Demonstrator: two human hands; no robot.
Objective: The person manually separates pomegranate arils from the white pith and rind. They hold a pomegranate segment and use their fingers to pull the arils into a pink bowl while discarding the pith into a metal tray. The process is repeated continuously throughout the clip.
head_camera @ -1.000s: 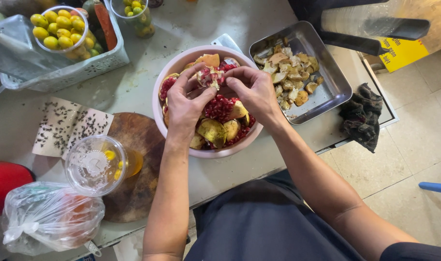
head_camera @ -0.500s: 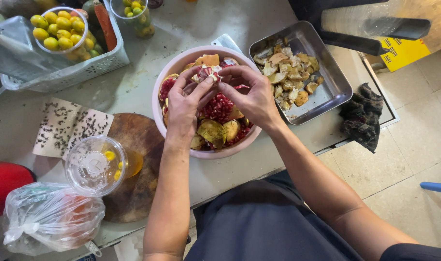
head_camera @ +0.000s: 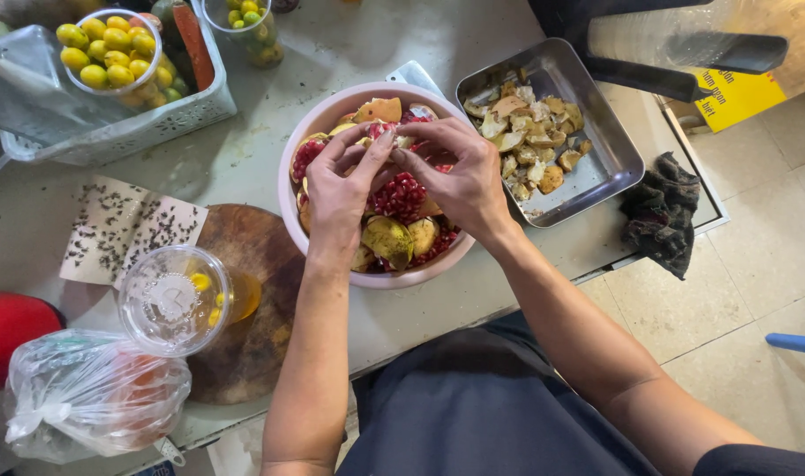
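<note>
Both hands work a pomegranate piece [head_camera: 392,139] over pink bowl [head_camera: 290,163].
L hand [head_camera: 341,189] & R hand [head_camera: 460,176] fingers pinch it; peel tray [head_camera: 614,145] beside.

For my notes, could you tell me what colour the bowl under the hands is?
Pale pink bowl, seen in the head view.

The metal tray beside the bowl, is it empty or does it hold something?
Not empty: the metal tray holds a pile of pale peel pieces in its far half.
</note>
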